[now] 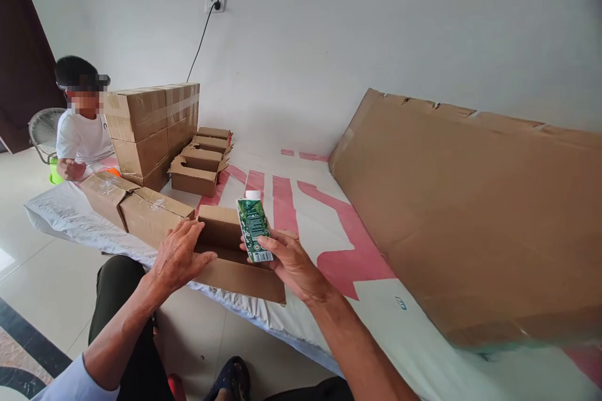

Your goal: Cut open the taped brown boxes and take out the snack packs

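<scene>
A green printed drink carton (254,230) with a white cap is in my right hand (286,257), tilted slightly, its barcode end low. The carton is above the right part of an open cardboard box (239,279), whose inside is partly hidden by it. My left hand (181,254) is at the left end of that box, fingers stretched out and thumb apart, over the near corner. Whether it presses on the cardboard I cannot tell. Just left of the box lie taped closed cartons (157,210) in a row.
Taped boxes (148,131) are stacked near the wall, with several opened boxes (195,183) beside them. A large cardboard sheet (470,219) leans at the right. A person (87,131) sits at the far left by a fan (43,133). The bed's edge (263,319) runs along my knees.
</scene>
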A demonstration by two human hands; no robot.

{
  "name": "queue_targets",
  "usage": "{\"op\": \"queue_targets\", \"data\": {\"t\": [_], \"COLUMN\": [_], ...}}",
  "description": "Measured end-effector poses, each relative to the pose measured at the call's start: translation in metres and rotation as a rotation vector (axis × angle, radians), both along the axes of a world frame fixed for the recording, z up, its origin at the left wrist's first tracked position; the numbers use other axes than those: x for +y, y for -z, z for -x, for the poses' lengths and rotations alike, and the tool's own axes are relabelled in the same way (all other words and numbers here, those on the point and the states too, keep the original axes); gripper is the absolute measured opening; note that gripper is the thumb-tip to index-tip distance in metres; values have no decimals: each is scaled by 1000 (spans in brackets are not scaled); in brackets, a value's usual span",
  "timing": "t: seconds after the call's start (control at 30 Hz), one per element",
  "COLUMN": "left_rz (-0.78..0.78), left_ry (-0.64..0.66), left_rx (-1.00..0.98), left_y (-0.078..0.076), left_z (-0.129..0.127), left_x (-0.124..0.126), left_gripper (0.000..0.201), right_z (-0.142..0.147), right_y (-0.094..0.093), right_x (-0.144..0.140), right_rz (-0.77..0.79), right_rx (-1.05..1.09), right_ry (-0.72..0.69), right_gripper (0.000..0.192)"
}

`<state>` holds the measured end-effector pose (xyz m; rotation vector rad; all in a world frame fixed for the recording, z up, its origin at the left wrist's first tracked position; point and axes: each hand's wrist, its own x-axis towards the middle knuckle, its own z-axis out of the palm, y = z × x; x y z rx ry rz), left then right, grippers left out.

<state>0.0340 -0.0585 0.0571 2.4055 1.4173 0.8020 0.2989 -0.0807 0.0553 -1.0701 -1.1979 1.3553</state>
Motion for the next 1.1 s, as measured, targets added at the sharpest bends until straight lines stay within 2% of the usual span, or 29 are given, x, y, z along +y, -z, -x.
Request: {"op": "queue_targets", "data": {"t": [0.07,0.13,0.2,0.3,0.37,0.5,0.6,0.8,1.1], "left_rz": [3,113,294,557,667,710,685,687,722], "left_ry": [14,74,232,551,653,654,684,642,558], "left_rx": [-117,-289,-502,-746,-823,-945,-972,-931,-919], "left_y": [-9,-14,-16,-12,-6,9,16,20,27], "left_z": [-5,-11,-18,-29,-36,-42,-43,-44,-46], "left_x": [9,22,36,56,68,89,101,113,123], "left_gripper": [47,47,56,73,80,91,89,89,89], "right_z": [12,23,33,44,48,47,40,34,34], "right_y": [4,8,12,20,26,32,34,40,43], "right_x": [-1,0,3,13,21,36,44,56,67], "right_rz": [44,63,66,22,-11,-18,-18,33,109], "right_rx": [177,294,367,427,450,388,276,257,319], "right_ry": [8,3,-11,-31,-27,-21,-21,-76,-56], "right_gripper": [49,47,45,42,39,41,48,49,43]}}
